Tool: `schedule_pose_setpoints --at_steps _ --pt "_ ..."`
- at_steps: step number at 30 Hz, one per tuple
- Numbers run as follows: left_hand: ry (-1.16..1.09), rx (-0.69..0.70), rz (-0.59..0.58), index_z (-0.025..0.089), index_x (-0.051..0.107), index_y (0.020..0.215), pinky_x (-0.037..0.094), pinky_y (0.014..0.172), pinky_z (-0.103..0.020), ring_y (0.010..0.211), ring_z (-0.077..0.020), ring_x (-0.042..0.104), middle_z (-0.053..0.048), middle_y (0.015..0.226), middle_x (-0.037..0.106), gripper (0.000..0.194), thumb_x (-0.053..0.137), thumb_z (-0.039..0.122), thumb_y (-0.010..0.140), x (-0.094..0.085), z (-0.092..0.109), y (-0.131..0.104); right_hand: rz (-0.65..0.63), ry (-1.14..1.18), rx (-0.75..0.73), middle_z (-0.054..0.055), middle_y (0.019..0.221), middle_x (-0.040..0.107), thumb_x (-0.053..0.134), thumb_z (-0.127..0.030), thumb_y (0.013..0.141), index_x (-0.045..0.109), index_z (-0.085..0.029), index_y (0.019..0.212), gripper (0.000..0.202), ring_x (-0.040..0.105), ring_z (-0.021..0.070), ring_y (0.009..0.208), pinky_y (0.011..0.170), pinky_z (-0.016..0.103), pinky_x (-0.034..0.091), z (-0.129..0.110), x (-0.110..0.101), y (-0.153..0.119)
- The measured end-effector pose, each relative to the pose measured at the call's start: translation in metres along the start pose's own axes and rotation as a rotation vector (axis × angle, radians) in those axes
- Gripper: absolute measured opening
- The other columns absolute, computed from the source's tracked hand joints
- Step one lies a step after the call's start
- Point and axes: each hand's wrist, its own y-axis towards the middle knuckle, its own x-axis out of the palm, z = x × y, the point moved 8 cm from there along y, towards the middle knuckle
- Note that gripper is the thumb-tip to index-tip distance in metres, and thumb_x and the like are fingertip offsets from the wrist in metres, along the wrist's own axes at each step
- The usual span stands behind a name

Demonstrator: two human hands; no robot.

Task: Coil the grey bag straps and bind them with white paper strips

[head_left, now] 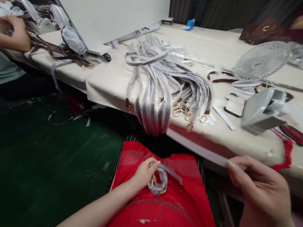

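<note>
My left hand (pixel 148 171) grips a coiled strap (pixel 162 181) wrapped in clear-grey film, just above the red apron (pixel 189 192) on my lap. A gold clasp shows at the coil's left side, and a loose end sticks out to the right. Between thumb and fingers, my right hand (pixel 258 186) pinches the end of a flat white strip (pixel 199 149), which stretches up and left along the table's front edge. Right before me, a heap of film-wrapped straps (pixel 156 88) with gold clasps lies on the table and hangs over its edge.
A grey fan (pixel 261 61) and a dark-edged phone (pixel 234 105) are on the table (pixel 109 85) to the right. White paper strips (pixel 223 116) lie near the phone. At left, another person's hand (pixel 17 33) is by brown straps (pixel 63 52). A white panel (pixel 123 19) stands at the back.
</note>
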Motion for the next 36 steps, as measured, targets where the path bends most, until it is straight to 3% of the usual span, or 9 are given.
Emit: schedule_pose_setpoints --at_steps 2,4,6,9,21,29,33,36 --pt "-0.046 -0.019 0.028 0.021 0.053 0.085 0.028 0.03 -0.017 0.031 -0.0103 0.047 0.008 0.046 0.052 0.048 0.059 0.067 0.075 -0.001 -0.004 0.001 -0.345 -0.04 0.039 -0.003 0.052 0.045 0.061 -0.039 0.089 0.056 -0.021 0.064 0.03 0.038 0.0114 0.048 0.044 0.026 0.03 0.008 0.034 -0.017" --pt "-0.067 -0.022 0.044 0.021 0.052 0.084 0.029 0.029 -0.017 0.033 -0.0102 0.05 0.007 0.05 0.053 0.047 0.06 0.066 0.076 -0.002 -0.006 0.001 -0.563 -0.102 0.034 -0.004 0.054 0.042 0.054 -0.039 0.092 0.05 -0.022 0.062 0.035 0.037 0.0115 0.05 0.048 0.027 0.03 0.021 0.058 -0.03" --pt "-0.068 -0.021 0.053 0.02 0.052 0.083 0.029 0.029 -0.016 0.034 -0.0103 0.051 0.007 0.05 0.053 0.047 0.058 0.066 0.077 -0.002 -0.006 0.001 -0.716 -0.155 0.024 -0.004 0.054 0.042 0.049 -0.037 0.093 0.046 -0.022 0.063 0.034 0.037 0.0114 0.05 0.049 0.027 0.03 0.033 0.076 -0.038" --pt "-0.067 -0.023 0.062 0.02 0.053 0.083 0.029 0.029 -0.017 0.034 -0.0101 0.051 0.005 0.053 0.057 0.048 0.057 0.067 0.078 -0.003 -0.005 0.0 -0.828 -0.23 0.003 -0.005 0.055 0.043 0.048 -0.033 0.092 0.042 -0.023 0.064 0.031 0.04 0.0116 0.05 0.049 0.027 0.03 0.041 0.09 -0.043" --pt "-0.089 -0.03 0.068 0.021 0.05 0.083 0.028 0.03 -0.017 0.029 -0.0109 0.045 0.008 0.037 0.048 0.051 0.051 0.072 0.08 -0.007 -0.011 0.001 -0.843 -0.411 -0.056 -0.005 0.053 0.043 0.049 -0.028 0.088 0.035 -0.023 0.062 0.029 0.04 0.0125 0.048 0.049 0.027 0.027 0.045 0.092 -0.04" --pt "-0.059 0.02 0.019 0.02 0.053 0.084 0.031 0.034 -0.018 0.032 -0.0106 0.046 0.008 0.043 0.05 0.047 0.051 0.067 0.083 -0.003 -0.004 0.0 -0.883 -0.553 -0.192 -0.003 0.058 0.056 0.046 -0.023 0.089 0.044 -0.023 0.065 0.024 0.051 0.0134 0.052 0.054 0.03 0.024 0.021 0.144 -0.052" --pt "0.027 0.192 0.009 0.017 0.057 0.076 0.045 0.057 -0.024 0.059 -0.015 0.06 -0.001 0.064 0.063 0.038 0.054 0.054 0.086 -0.011 0.012 -0.003 -0.853 -0.523 -0.178 0.0 0.066 0.064 0.044 -0.029 0.096 0.053 -0.022 0.072 0.027 0.058 0.0161 0.06 0.057 0.029 0.028 0.026 0.163 -0.047" --pt "0.109 0.285 -0.012 0.016 0.059 0.068 0.043 0.067 -0.025 0.071 -0.0156 0.056 -0.002 0.07 0.061 0.034 0.056 0.045 0.086 -0.014 0.025 -0.009 -0.796 -0.369 -0.106 0.0 0.076 0.068 0.048 -0.031 0.096 0.062 -0.022 0.078 0.024 0.061 0.0161 0.07 0.063 0.027 0.036 0.037 0.17 -0.038"
